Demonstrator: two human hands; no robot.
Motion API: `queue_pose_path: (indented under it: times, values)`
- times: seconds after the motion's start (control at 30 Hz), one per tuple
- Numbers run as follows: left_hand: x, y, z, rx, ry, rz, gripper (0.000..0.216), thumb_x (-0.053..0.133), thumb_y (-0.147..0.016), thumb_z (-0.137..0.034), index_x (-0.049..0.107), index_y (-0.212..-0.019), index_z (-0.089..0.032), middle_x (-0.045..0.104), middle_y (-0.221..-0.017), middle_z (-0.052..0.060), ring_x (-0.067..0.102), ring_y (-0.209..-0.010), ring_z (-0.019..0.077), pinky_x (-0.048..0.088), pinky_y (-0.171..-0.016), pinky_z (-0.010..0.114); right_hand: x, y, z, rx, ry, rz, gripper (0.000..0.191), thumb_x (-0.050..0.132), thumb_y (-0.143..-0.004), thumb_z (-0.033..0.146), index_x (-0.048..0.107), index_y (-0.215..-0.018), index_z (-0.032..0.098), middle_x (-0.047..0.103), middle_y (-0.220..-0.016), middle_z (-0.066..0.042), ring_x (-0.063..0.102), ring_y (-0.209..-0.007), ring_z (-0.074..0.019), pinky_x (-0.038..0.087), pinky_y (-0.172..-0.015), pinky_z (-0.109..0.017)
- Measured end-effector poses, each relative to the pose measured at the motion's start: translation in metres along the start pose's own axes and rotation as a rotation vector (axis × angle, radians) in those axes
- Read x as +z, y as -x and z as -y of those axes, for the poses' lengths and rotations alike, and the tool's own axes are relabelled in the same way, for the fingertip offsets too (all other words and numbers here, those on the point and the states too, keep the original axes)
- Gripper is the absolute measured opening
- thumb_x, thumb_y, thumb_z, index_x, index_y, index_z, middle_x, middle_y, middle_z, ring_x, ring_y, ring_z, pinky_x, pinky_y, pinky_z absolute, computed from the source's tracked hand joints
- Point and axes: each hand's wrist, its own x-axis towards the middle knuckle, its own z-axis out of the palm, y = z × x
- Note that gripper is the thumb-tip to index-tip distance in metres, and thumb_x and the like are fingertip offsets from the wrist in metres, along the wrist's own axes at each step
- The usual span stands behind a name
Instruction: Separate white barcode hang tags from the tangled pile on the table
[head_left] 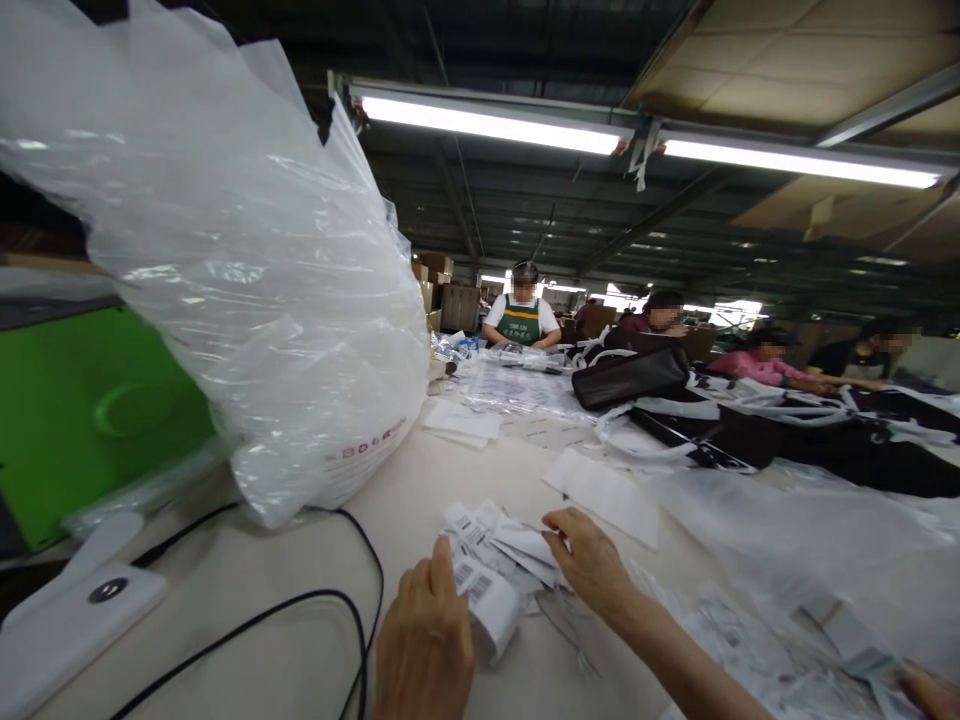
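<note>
My left hand is at the bottom centre, fingers curled around a small bundle of white barcode labels, thumb on top. My right hand reaches in from the right and pinches the labels fanned out at the top of the pile. The labels are white paper strips with black barcodes, lying on the beige table right in front of me.
A large bulging clear plastic bag stands to the left. A green machine, a white device and black cables lie left. Clear plastic sleeves cover the right. Black bags and several seated workers are farther along.
</note>
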Motion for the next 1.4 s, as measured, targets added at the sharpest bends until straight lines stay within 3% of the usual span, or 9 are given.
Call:
queue_pose_path:
  times: [0.17,0.43,0.57,0.77,1.0,1.17,1.23,1.3,1.4]
  values:
    - [0.020,0.005,-0.003,0.142,0.019,-0.261,0.036,0.040,-0.081,-0.013,0.042,-0.116,-0.009,0.060,-0.088,0.011,0.057,-0.078,0.0224,0.046,-0.068,0.033,0.015,-0.020,0.014,-0.169,0.138,0.111,0.020,0.048,-0.078,0.007,0.065,-0.076,0.016,0.067,-0.087,-0.011,0.057,-0.088,-0.0229,0.038,-0.079,-0.034]
    - [0.026,0.003,-0.010,0.115,0.121,-0.297,0.036,0.038,-0.077,-0.010,0.043,-0.113,-0.005,0.060,-0.084,0.013,0.056,-0.073,0.0247,0.046,-0.064,0.037,0.028,-0.034,0.013,-0.103,0.105,0.068,0.016,0.044,-0.079,0.005,0.057,-0.076,0.015,0.063,-0.080,-0.005,0.056,-0.082,-0.0185,0.040,-0.077,-0.035]
    - [0.025,0.003,-0.011,0.099,0.214,-0.284,0.034,0.037,-0.078,-0.011,0.047,-0.110,-0.006,0.060,-0.084,0.014,0.057,-0.074,0.0257,0.047,-0.065,0.039,0.007,-0.039,0.013,-0.038,-0.071,0.010,0.017,0.034,-0.079,0.010,0.048,-0.075,0.019,0.060,-0.069,-0.002,0.057,-0.067,-0.0163,0.043,-0.065,-0.029]
    - [0.021,0.005,-0.015,0.023,0.577,-0.208,0.034,0.041,-0.077,-0.018,0.049,-0.110,-0.012,0.061,-0.087,0.012,0.057,-0.082,0.0242,0.048,-0.072,0.038,-0.046,-0.032,0.028,-0.118,-0.296,-0.033,0.013,0.034,-0.080,0.019,0.045,-0.073,0.021,0.054,-0.060,0.003,0.055,-0.058,-0.0131,0.043,-0.056,-0.023]
    - [0.001,0.009,-0.028,-0.150,1.056,0.018,0.069,0.060,-0.066,-0.036,0.034,-0.125,-0.013,0.053,-0.118,0.017,0.049,-0.108,0.0278,0.041,-0.087,0.043,-0.096,0.007,0.054,-0.254,-0.316,-0.066,0.012,0.043,-0.080,0.018,0.053,-0.075,0.021,0.049,-0.059,0.005,0.046,-0.055,-0.0114,0.036,-0.054,-0.023]
    - [-0.009,0.017,-0.041,-0.106,1.315,0.208,0.089,0.072,-0.053,-0.032,0.029,-0.130,-0.017,0.049,-0.127,0.014,0.040,-0.120,0.0280,0.031,-0.098,0.042,-0.121,0.038,0.073,-0.371,-0.257,-0.053,0.014,0.044,-0.081,0.013,0.057,-0.081,0.019,0.058,-0.066,0.002,0.051,-0.059,-0.0108,0.038,-0.055,-0.021]
    - [-0.013,0.018,-0.046,-0.105,1.451,0.320,0.085,0.073,-0.049,-0.025,0.036,-0.125,-0.018,0.059,-0.114,0.010,0.051,-0.106,0.0260,0.038,-0.091,0.039,-0.129,0.049,0.079,-0.392,-0.241,-0.035,0.016,0.044,-0.081,0.013,0.059,-0.082,0.019,0.061,-0.069,0.001,0.053,-0.062,-0.0111,0.039,-0.058,-0.021]
    - [-0.016,0.018,-0.051,-0.140,1.552,0.503,0.073,0.072,-0.045,-0.020,0.047,-0.113,-0.017,0.067,-0.089,0.005,0.060,-0.081,0.0218,0.046,-0.073,0.033,-0.135,0.057,0.085,-0.407,-0.226,-0.018,0.017,0.045,-0.080,0.011,0.060,-0.082,0.019,0.063,-0.071,0.000,0.055,-0.065,-0.0113,0.040,-0.060,-0.021]
    - [-0.019,0.019,-0.055,-0.212,1.526,0.768,0.041,0.072,-0.044,-0.021,0.061,-0.082,-0.013,0.063,-0.059,0.001,0.055,-0.053,0.0152,0.044,-0.051,0.027,-0.143,0.068,0.090,-0.416,-0.208,0.003,0.019,0.046,-0.079,0.008,0.062,-0.083,0.018,0.063,-0.073,0.000,0.055,-0.065,-0.0111,0.040,-0.059,-0.020]
